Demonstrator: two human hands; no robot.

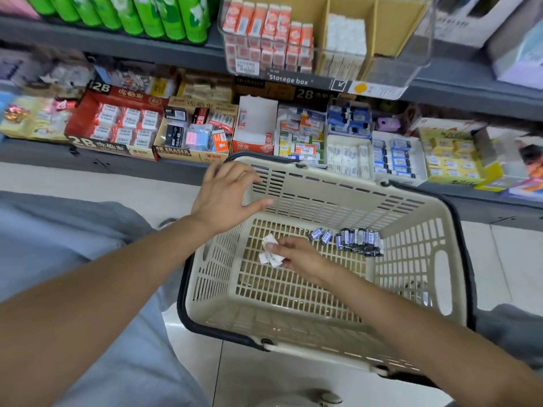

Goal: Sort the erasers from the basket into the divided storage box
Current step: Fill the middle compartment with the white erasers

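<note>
A beige plastic basket with black handles stands on the floor in front of me. Inside it, my right hand is closed on several white erasers. A pile of blue-and-black erasers lies at the basket's far right. My left hand hovers open over the basket's far left rim, holding nothing. The clear divided storage box sits on the upper shelf; its left compartment holds orange erasers, the middle one white erasers, and the right one looks empty.
The lower shelf carries many open cartons of erasers, red 2B boxes at the left and blue and yellow ones at the right. Green bottles stand on the upper shelf at the left. My grey-trousered knees flank the basket on the tiled floor.
</note>
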